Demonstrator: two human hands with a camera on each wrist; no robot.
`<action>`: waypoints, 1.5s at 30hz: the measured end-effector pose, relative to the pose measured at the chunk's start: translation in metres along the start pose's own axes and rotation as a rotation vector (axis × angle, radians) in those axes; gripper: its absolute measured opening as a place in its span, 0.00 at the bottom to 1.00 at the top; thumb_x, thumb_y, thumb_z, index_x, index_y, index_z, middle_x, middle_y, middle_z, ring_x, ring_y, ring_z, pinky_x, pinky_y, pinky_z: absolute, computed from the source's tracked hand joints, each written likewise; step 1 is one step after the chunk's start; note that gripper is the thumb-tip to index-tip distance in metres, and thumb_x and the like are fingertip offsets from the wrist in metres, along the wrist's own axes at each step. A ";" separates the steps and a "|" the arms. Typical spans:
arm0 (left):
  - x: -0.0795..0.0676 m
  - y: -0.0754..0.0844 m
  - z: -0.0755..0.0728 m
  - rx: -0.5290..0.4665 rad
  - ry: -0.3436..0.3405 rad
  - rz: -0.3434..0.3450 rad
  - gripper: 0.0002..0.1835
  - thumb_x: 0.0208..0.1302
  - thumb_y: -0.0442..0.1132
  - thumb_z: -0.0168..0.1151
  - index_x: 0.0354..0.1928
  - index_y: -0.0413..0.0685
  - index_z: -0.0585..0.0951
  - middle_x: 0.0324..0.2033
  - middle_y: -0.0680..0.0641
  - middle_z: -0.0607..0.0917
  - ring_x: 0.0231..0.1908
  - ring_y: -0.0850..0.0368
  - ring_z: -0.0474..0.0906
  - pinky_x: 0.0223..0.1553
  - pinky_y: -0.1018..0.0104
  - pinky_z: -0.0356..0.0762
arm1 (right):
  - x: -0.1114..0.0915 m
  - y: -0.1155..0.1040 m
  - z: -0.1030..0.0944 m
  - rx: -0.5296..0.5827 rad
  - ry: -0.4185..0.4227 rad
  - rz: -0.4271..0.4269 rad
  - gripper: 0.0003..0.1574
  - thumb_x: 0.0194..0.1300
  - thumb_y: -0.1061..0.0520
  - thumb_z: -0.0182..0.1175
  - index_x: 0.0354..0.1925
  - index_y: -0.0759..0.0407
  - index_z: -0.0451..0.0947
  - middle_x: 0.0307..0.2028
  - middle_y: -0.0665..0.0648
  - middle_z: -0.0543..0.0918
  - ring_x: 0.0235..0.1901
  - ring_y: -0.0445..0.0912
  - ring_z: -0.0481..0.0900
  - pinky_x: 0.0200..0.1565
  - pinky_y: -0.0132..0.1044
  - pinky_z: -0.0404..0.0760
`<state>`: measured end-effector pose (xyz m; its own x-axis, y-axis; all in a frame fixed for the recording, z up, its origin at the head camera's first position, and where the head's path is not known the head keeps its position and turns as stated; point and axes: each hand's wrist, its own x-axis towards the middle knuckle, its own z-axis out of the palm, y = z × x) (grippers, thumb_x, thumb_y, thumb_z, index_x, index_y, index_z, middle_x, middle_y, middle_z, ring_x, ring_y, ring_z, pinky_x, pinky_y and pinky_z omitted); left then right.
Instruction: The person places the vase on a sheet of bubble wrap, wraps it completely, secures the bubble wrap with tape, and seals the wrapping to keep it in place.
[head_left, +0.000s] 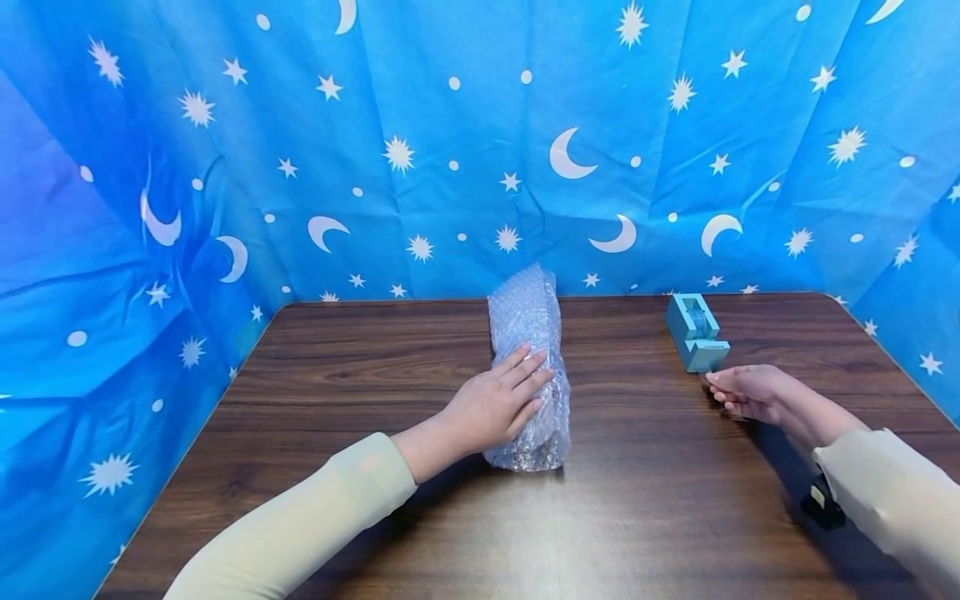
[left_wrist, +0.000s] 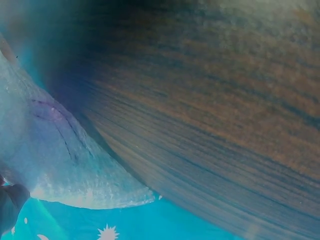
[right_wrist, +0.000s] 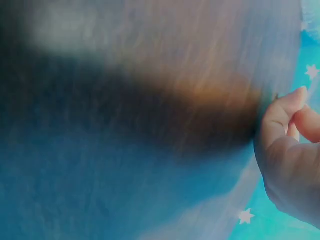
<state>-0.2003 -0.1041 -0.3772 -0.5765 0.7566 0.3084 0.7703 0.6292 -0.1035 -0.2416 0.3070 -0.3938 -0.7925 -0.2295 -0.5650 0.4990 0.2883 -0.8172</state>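
A bubble-wrapped bundle lies lengthwise near the middle of the wooden table. My left hand rests on top of it, fingers spread and fairly straight. In the left wrist view, the bubble wrap fills the lower left. Toward the right stands a light blue tape dispenser. Just in front of its cutting end, the thumb and forefinger of my right hand pinch the end of the clear tape, which is barely visible. The right wrist view shows that hand with thumb and forefinger brought together.
The dark wooden table reaches back to a blue cloth printed with moons and stars, which hangs behind and along the sides. A small black device shows under the right sleeve.
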 end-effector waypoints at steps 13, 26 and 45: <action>-0.003 -0.001 0.001 0.022 0.010 0.005 0.24 0.77 0.44 0.55 0.70 0.43 0.75 0.70 0.39 0.76 0.73 0.42 0.70 0.74 0.54 0.70 | -0.018 -0.027 0.030 -0.210 0.000 -0.126 0.11 0.79 0.52 0.52 0.41 0.53 0.80 0.30 0.43 0.81 0.30 0.35 0.78 0.36 0.28 0.82; 0.000 0.000 0.002 0.018 0.007 0.000 0.24 0.77 0.45 0.55 0.70 0.44 0.75 0.71 0.40 0.76 0.73 0.42 0.70 0.73 0.54 0.70 | -0.025 -0.053 0.036 -0.232 0.029 -0.184 0.11 0.78 0.53 0.55 0.36 0.45 0.82 0.29 0.43 0.80 0.30 0.36 0.78 0.36 0.27 0.82; 0.000 0.000 0.001 0.037 0.016 0.012 0.24 0.77 0.45 0.55 0.69 0.43 0.75 0.70 0.40 0.77 0.73 0.43 0.71 0.73 0.54 0.70 | -0.016 -0.107 0.084 -0.472 0.101 -0.332 0.18 0.76 0.49 0.58 0.50 0.63 0.82 0.26 0.46 0.76 0.28 0.43 0.72 0.30 0.34 0.71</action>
<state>-0.2002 -0.1038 -0.3787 -0.5629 0.7612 0.3222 0.7661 0.6268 -0.1424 -0.2533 0.2013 -0.3069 -0.9210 -0.2951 -0.2544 0.0263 0.6043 -0.7963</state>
